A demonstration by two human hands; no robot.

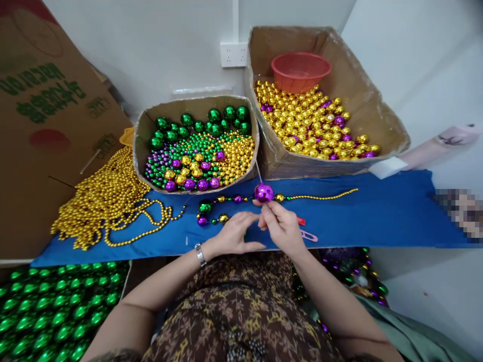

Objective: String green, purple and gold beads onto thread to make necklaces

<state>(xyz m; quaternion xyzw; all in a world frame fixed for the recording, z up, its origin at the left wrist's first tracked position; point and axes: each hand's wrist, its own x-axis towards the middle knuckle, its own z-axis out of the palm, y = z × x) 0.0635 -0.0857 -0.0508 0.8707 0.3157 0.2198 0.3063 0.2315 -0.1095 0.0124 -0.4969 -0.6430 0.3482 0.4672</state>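
Blue worktop (pixel 377 211): large box (pixel 358 85) of gold beads and mixed-bead box (pixel 177 106) at rear, tipped fwd, prob. for easy reach. Part-strung strand (pixel 320 197) lies in front. R hand (pixel 281 223) pinches purple ball (pixel 263 193) mid-table, steadying it on needle (pixel 258 171). L hand (pixel 234 234) curled alongside; grip can't be told.

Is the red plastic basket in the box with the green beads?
No, the red plastic basket sits on gold beads in the taller cardboard box.

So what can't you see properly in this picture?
All in the head view:
- Pixelated patch at the right edge: blurred out.
- Green beads bottom left: cut off by the edges.
- Whatever the left hand pinches: too thin, hidden by its fingers.
- Dark beads under the blue table: mostly hidden by it.
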